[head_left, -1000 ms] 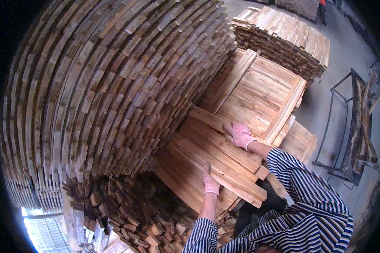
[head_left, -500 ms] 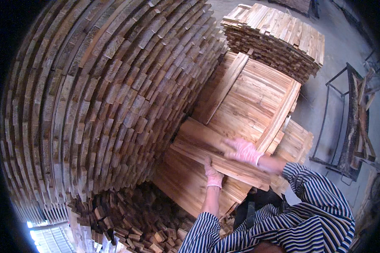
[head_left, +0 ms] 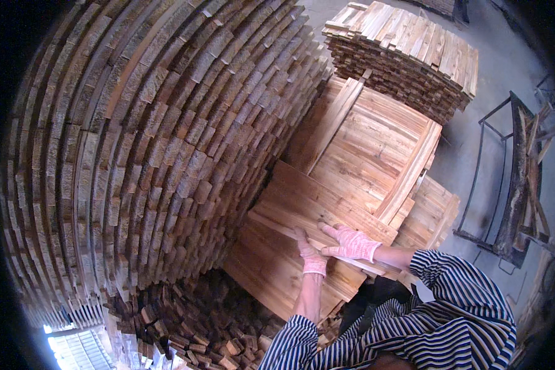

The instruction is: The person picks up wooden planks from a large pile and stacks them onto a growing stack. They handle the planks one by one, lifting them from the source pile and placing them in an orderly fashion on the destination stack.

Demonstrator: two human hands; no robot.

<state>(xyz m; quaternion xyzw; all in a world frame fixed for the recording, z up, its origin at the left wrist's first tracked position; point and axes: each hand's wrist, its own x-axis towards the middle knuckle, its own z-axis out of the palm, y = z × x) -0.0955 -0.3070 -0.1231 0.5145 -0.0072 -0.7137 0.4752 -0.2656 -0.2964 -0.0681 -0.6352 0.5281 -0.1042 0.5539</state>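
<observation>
Both my hands wear pinkish gloves and are at a long pale wooden board [head_left: 277, 227] that slants across the stack in front of me. My left hand [head_left: 312, 258] is closed on its near edge, with the fingertips over the top. Just right of it, my right hand [head_left: 353, 242] rests on the board with fingers and thumb spread apart. Beyond this board, another wide board [head_left: 327, 192] lies flat. Below my left hand, more flat boards [head_left: 259, 259] show; the held board's underside is hidden.
A tall wall of stacked wood strips [head_left: 166, 142] rises on the left. Behind are a wooden panel [head_left: 370, 148] with cross battens and another plank stack [head_left: 407, 43]. Offcuts [head_left: 209, 333] are piled at lower left. A metal frame rack [head_left: 493, 185] stands right.
The board under my right hand has moved away from me and now lies flat. My right hand has come back nearer my left hand, which has barely moved.
</observation>
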